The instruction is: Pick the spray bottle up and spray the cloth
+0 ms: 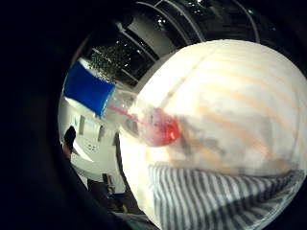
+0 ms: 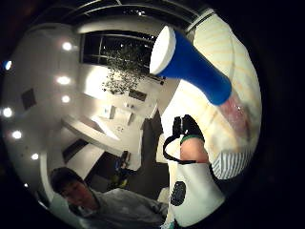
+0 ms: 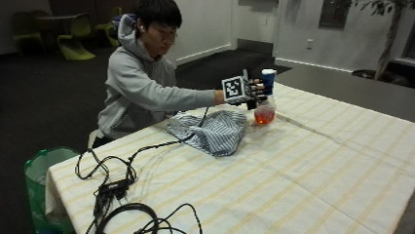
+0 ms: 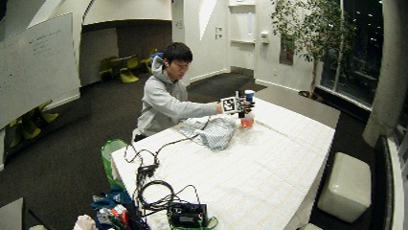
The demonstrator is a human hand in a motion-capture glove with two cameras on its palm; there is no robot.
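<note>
Striped worktop (image 3: 324, 161), centre frame: the gloved right hand (image 3: 250, 92) grips the spray bottle (image 3: 265, 105); its nozzle could miss the striped cloth (image 3: 211, 130) lower left.

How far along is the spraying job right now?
Done: the gloved right hand has reached the spray bottle and its fingers wrap the neck. In hand: the pickup; whether the bottle's base is off the table cannot be told. Left: aiming at the striped cloth, which lies crumpled beside it, and spraying.
</note>
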